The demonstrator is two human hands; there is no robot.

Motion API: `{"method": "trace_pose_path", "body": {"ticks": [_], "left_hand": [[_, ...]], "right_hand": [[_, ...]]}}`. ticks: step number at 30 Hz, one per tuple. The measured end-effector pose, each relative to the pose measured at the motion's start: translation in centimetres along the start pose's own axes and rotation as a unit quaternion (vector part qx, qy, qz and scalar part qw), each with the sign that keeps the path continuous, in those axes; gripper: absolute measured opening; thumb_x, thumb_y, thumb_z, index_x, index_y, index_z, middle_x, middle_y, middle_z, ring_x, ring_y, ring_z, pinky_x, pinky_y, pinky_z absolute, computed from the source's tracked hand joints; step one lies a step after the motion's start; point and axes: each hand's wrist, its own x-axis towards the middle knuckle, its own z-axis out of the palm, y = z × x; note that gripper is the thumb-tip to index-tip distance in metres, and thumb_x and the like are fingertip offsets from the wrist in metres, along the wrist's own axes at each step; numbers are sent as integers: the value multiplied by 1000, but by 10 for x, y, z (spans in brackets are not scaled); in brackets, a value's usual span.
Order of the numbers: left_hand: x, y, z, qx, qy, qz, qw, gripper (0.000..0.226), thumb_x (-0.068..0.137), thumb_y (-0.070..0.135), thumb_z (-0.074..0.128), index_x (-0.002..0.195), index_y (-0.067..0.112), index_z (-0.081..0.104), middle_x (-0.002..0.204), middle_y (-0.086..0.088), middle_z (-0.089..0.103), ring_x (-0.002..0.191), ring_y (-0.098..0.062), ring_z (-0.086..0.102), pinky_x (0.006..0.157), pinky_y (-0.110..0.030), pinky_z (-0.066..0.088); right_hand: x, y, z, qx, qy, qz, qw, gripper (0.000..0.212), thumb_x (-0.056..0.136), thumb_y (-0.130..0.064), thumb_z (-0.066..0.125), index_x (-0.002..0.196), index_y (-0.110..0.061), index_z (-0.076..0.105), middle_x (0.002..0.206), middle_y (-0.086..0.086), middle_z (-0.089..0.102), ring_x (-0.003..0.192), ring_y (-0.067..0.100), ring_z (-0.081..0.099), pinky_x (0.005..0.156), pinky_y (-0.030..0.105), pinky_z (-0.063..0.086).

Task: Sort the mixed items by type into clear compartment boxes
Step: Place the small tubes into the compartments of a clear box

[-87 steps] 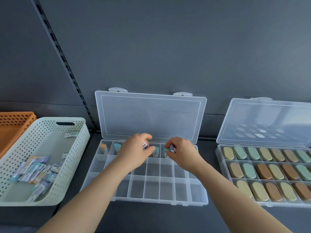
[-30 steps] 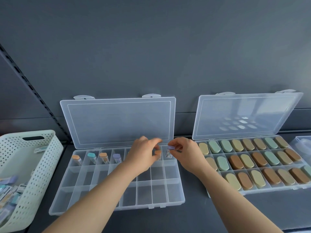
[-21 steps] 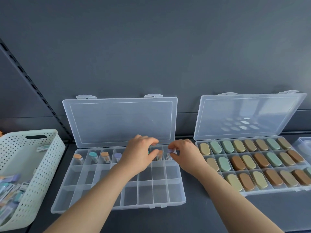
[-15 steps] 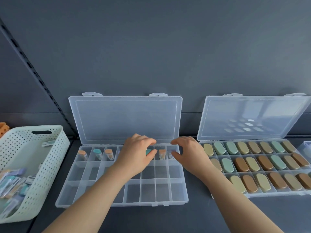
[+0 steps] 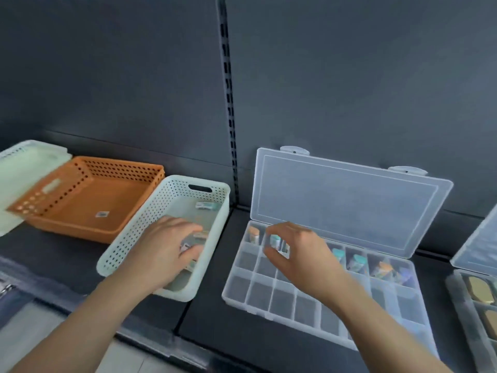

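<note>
fetching step: left hand (image 5: 164, 249), grip spread, sits among small capped items (image 5: 205, 206) in the white basket (image 5: 172, 195) beside the clear compartment box (image 5: 258, 294); right hand (image 5: 301, 257) over its back-left cells, grip unclear. next, pinch 1 item.

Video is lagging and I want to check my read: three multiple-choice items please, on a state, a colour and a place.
1. The lid of the clear box is: A) open, standing up B) shut C) taken off.
2. The second basket, left of the pale basket, is: A) blue B) black C) orange.
3. The left hand is: A) on the lid B) inside the pale basket C) in the second basket.
Answers: 1 A, the lid leans up behind the compartments; 2 C, its walls are plainly orange; 3 B, its fingers reach in among the small items.
</note>
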Motion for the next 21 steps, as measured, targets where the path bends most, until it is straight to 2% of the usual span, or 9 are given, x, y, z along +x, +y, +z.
{"method": "trace_pose_path", "body": {"ticks": [2, 4, 6, 9, 12, 15, 17, 19, 21], "left_hand": [[0, -41, -7, 39, -62, -8, 997, 45, 86, 40, 67, 128, 29, 58, 126, 11, 59, 116, -12, 48, 97, -30, 39], [5, -70, -10, 96, -140, 12, 985, 58, 85, 44, 66, 138, 34, 46, 136, 16, 49, 125, -8, 40, 102, -26, 33], [13, -91, -7, 132, -195, 47, 971, 69, 82, 45, 67, 144, 37, 36, 141, 17, 43, 130, -7, 35, 108, -27, 28], [24, -110, 2, 162, -224, 110, 955, 69, 80, 46, 67, 142, 34, 39, 139, 13, 46, 127, -10, 37, 108, -28, 24], [30, -117, 6, 130, -230, 130, 956, 66, 77, 48, 70, 136, 34, 45, 129, 15, 50, 120, -8, 42, 107, -26, 26], [27, -120, -10, -22, -225, 71, 971, 61, 75, 41, 75, 129, 36, 47, 120, 20, 46, 108, -1, 47, 101, -25, 41], [22, -131, -29, -191, -222, -22, 956, 60, 75, 29, 79, 123, 43, 46, 117, 25, 47, 100, 3, 54, 89, -20, 48], [19, -144, -46, -379, -223, -110, 891, 57, 76, 14, 78, 121, 39, 52, 122, 19, 55, 102, 0, 63, 93, -27, 51], [18, -152, -56, -522, -212, -163, 810, 55, 81, -5, 69, 124, 25, 53, 125, 2, 59, 103, -8, 67, 92, -34, 54]], "right_hand": [[21, -22, 17, 3, -26, -5, 1000, 37, 94, -37, 55, 129, -28, 55, 131, -12, 57, 113, 11, 56, 91, 26, 46], [41, -40, 32, -4, -51, -12, 999, 38, 94, -36, 54, 131, -26, 54, 133, -14, 54, 117, 8, 53, 87, 21, 42], [60, -53, 48, -1, -70, -21, 997, 37, 93, -31, 55, 130, -23, 56, 132, -10, 56, 118, 10, 53, 94, 23, 44], [85, -67, 67, -6, -86, -7, 996, 36, 92, -30, 57, 127, -26, 57, 131, -10, 57, 110, 10, 57, 95, 33, 49], [108, -78, 80, -37, -135, 8, 990, 36, 93, -28, 58, 129, -25, 56, 133, -9, 56, 106, 12, 57, 96, 32, 47], [133, -84, 92, -126, -201, 12, 971, 37, 93, -27, 56, 129, -25, 55, 132, -4, 57, 112, 20, 58, 97, 36, 47], [148, -86, 101, -181, -237, 6, 955, 36, 93, -25, 55, 129, -24, 55, 128, -1, 58, 111, 21, 57, 94, 35, 48], [159, -88, 111, -220, -266, -3, 938, 33, 92, -22, 56, 125, -20, 57, 122, 0, 61, 109, 21, 58, 90, 33, 48], [166, -89, 122, -256, -280, -8, 925, 26, 89, -19, 59, 115, -16, 63, 111, 1, 64, 99, 21, 61, 84, 33, 52]]}}
